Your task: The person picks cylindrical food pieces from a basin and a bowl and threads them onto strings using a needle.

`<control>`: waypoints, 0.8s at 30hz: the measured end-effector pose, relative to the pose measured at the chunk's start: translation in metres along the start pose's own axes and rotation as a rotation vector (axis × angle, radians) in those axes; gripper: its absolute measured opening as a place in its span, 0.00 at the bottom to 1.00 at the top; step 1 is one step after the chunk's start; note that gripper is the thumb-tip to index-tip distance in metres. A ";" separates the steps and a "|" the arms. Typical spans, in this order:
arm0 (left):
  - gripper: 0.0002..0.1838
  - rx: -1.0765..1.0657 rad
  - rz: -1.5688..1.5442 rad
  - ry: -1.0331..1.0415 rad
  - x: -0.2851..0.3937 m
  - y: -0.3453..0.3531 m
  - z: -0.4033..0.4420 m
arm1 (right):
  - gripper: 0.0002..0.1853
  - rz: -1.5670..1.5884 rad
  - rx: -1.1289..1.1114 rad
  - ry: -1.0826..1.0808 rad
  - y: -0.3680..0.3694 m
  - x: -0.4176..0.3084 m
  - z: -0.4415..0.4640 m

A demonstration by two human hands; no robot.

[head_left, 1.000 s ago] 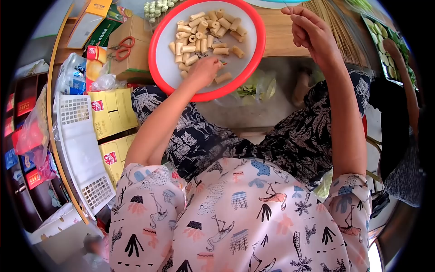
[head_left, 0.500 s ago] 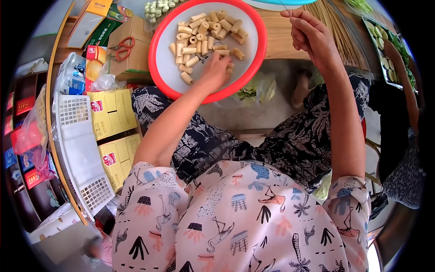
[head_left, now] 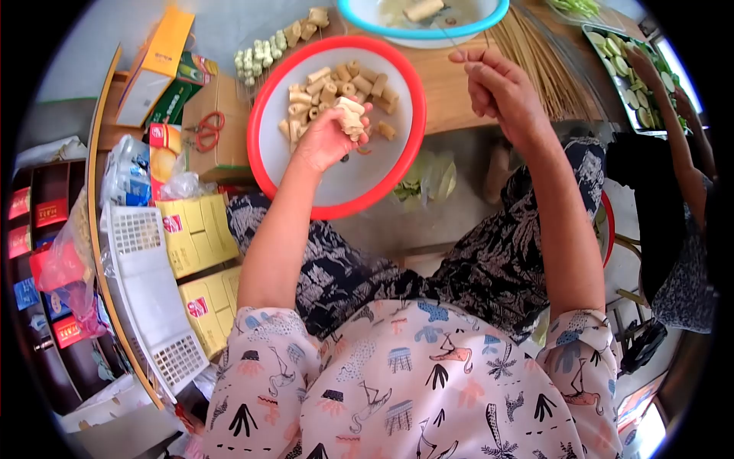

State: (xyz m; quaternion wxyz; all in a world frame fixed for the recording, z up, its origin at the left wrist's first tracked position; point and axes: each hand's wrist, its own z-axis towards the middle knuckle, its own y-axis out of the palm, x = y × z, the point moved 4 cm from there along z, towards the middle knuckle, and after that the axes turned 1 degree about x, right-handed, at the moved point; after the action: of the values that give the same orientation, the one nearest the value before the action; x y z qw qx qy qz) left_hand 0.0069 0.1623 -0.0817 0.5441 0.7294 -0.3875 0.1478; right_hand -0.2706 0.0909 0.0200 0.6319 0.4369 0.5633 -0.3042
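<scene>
My left hand [head_left: 330, 138] is above a red-rimmed white basin [head_left: 419, 115], palm partly up, its fingers curled round a few pale tan rolls [head_left: 352, 117]. More short tan rolls [head_left: 329, 90] lie heaped in the basin. Over the wooden table, right of the basin, my right hand [head_left: 495, 90] pinches a thin stick [head_left: 451, 42] between thumb and fingertips. The stick points up and left across a blue-rimmed bowl [head_left: 428, 36], where a larger tan roll [head_left: 423, 9] shows.
A bundle of thin sticks [head_left: 535, 65] lies on the wooden table [head_left: 451, 103]. Skewered green and tan pieces [head_left: 260, 57] are behind the basin. Scissors [head_left: 209, 130] rest on a cardboard box [head_left: 229, 107]. At right, another person's hands [head_left: 646, 67] reach over a vegetable tray [head_left: 638, 115].
My left hand has risen from the basin's bottom with rolls in it. The view has tilted up, showing more of the blue-rimmed bowl. My right hand keeps its pinch.
</scene>
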 end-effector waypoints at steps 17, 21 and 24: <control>0.10 0.228 0.225 0.183 0.117 0.093 0.223 | 0.11 0.202 0.139 0.029 -0.025 -0.024 -0.006; 0.16 0.209 0.363 0.170 0.118 0.104 0.245 | 0.11 0.228 0.151 0.025 -0.031 -0.030 -0.009; 0.21 0.315 0.455 0.198 0.115 0.121 0.250 | 0.11 0.238 0.165 0.040 -0.033 -0.034 -0.011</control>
State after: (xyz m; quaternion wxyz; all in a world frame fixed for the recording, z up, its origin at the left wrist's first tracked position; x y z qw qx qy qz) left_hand -0.0572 -0.1241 -0.0175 0.4124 0.6812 -0.4583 0.3947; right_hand -0.3107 0.0830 0.0460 0.6139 0.5572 0.4931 -0.2637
